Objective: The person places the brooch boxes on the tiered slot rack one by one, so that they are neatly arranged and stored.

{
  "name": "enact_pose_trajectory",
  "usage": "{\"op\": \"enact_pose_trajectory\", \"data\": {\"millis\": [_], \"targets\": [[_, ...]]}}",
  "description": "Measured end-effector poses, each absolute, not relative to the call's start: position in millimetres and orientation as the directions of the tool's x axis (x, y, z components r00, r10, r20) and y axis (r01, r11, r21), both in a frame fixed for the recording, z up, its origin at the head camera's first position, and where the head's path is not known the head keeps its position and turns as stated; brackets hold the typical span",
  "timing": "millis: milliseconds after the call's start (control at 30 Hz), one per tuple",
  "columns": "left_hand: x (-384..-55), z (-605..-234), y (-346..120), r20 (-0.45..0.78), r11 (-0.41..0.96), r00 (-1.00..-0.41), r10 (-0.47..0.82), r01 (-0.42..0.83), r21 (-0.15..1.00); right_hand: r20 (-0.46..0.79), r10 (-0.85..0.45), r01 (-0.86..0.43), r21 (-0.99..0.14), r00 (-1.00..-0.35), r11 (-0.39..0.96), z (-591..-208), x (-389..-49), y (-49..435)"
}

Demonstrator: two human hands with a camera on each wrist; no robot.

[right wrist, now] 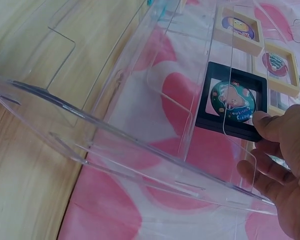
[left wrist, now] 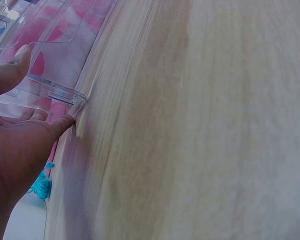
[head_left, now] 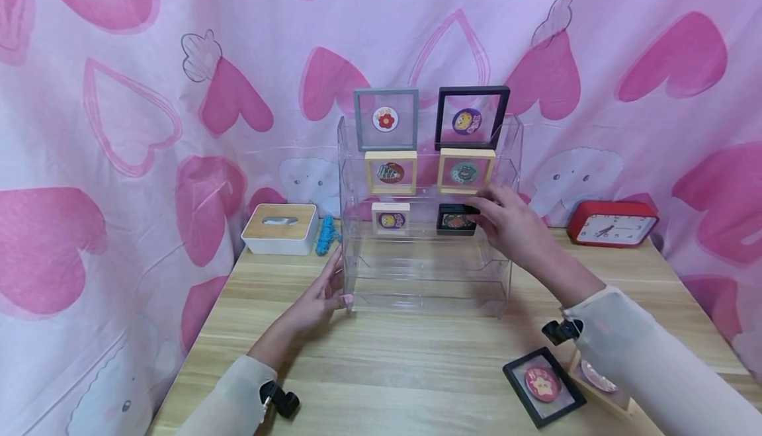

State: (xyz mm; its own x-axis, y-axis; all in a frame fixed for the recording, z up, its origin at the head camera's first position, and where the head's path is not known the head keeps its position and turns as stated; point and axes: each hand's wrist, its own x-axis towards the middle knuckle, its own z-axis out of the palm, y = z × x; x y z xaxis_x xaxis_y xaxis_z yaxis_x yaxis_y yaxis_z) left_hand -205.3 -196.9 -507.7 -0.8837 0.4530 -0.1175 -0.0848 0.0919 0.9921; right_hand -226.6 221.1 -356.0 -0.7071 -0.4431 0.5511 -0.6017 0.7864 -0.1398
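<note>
A clear stepped acrylic display rack (head_left: 425,301) stands on the table with small picture frames in two columns. My left hand (head_left: 318,300) holds the rack at its lower left corner, thumb toward the front edge and fingers along the side panel. At the right end of the third tier down, my right hand (head_left: 514,227) pinches a small black frame (head_left: 448,228) at its edge. In the right wrist view the thumb lies on that frame's corner, and a round green badge (right wrist: 233,101) shows inside it. Level with it on the left sits a small white frame (head_left: 391,206).
Two wooden frames and larger grey (head_left: 357,122) and black (head_left: 439,118) ones fill the upper tiers. A tissue box (head_left: 280,245), blue yarn (head_left: 327,235) and red clock (head_left: 643,209) stand behind. Near my right sleeve lie a black frame (head_left: 524,396) and wooden frame (head_left: 616,404).
</note>
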Motion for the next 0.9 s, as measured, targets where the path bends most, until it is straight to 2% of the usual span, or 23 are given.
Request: {"op": "enact_pose_trajectory", "data": {"millis": [300, 500, 633, 900], "targets": [[-204.4, -507.3, -195.9, -0.13, 0.084, -0.884, 0.449, -0.103, 0.991, 0.658, -0.443, -0.661, -0.114, -0.609, 0.741, -353.1, -217.1, 231.3], [-205.4, -507.5, -197.1, -0.124, 0.088, -0.88, 0.459, -0.094, 0.992, 0.695, -0.433, -0.659, -0.078, -0.574, 0.748, -349.3, -207.0, 245.1], [-205.6, -508.0, -197.3, -0.12, 0.089, -0.881, 0.458, -0.089, 0.992, 0.703, -0.405, -0.633, -0.082, -0.584, 0.77, -350.2, -202.2, 256.6], [-203.6, -506.8, -195.9, -0.098, 0.063, -0.878, 0.468, -0.078, 0.995, 0.653, -0.364, -0.608, -0.189, -0.664, 0.771, -359.6, -191.0, 288.1]]}}
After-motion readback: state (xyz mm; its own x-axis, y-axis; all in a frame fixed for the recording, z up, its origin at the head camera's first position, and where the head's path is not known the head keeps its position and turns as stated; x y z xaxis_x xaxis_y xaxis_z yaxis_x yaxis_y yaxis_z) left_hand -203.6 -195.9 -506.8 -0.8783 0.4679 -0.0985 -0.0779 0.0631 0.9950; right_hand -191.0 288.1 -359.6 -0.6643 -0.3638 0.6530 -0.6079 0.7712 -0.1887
